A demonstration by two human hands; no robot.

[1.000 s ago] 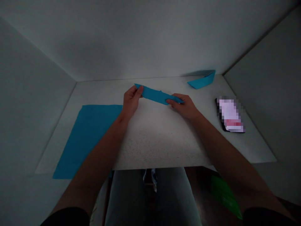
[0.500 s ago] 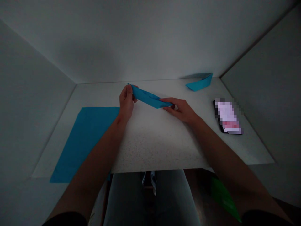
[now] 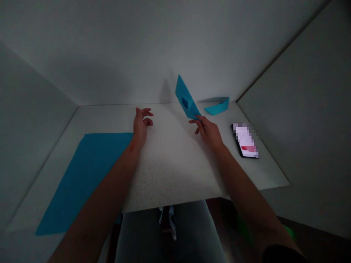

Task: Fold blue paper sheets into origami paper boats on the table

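The white bench (image 3: 170, 171) is taking up most of the space in front of the person, boxed in by pale walls at the back and on both sides. A large flat blue sheet (image 3: 82, 175) is lying on its left part, running from near the left wrist down to the front edge. The person's two bare forearms are reaching out over the bench from below. The right hand (image 3: 210, 131) is hovering right of centre, and its fingers (image 3: 197, 121) are pinching the lower tip of a folded blue strip (image 3: 186, 99), which is standing up on a slant in the air, its top end leaning to the left against the back wall's pale background. The left hand (image 3: 140, 126) is hanging loose well apart from the strip, fingers spread and slightly curled, holding nothing, just beside the sheet's top right corner. A phone (image 3: 245, 140) with a lit screen is lying on the bench to the right of the right hand. Another folded blue piece (image 3: 218, 106) is resting near the back right corner, just behind the held strip.
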